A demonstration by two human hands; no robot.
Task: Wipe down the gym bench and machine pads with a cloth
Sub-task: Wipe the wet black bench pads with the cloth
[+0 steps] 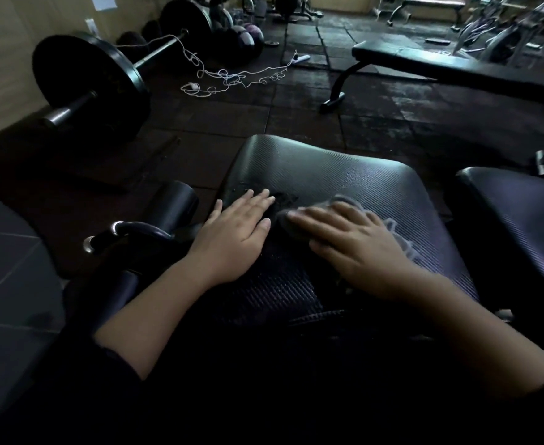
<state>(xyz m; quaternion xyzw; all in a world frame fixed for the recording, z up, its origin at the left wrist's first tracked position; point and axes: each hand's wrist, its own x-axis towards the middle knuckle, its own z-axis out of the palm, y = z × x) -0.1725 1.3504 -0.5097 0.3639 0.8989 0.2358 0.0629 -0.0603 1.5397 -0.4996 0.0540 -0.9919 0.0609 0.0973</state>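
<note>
Two hands, the left hand [232, 232] and the right hand [354, 248], lay on one textured pad [328, 175] with one cloth [389, 226]; one barbell [113, 75] with two plates, two flat benches and one tangled white cord [232, 77] stood beyond.

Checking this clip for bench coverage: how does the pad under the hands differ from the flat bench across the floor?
The near pad is broad, with a woven-looking ribbed texture; the flat bench looks long, narrow and smooth. The near pad has the left hand flat on it and the right hand pressing a grey cloth on it; the flat bench is untouched. Both are black and padded.
</note>
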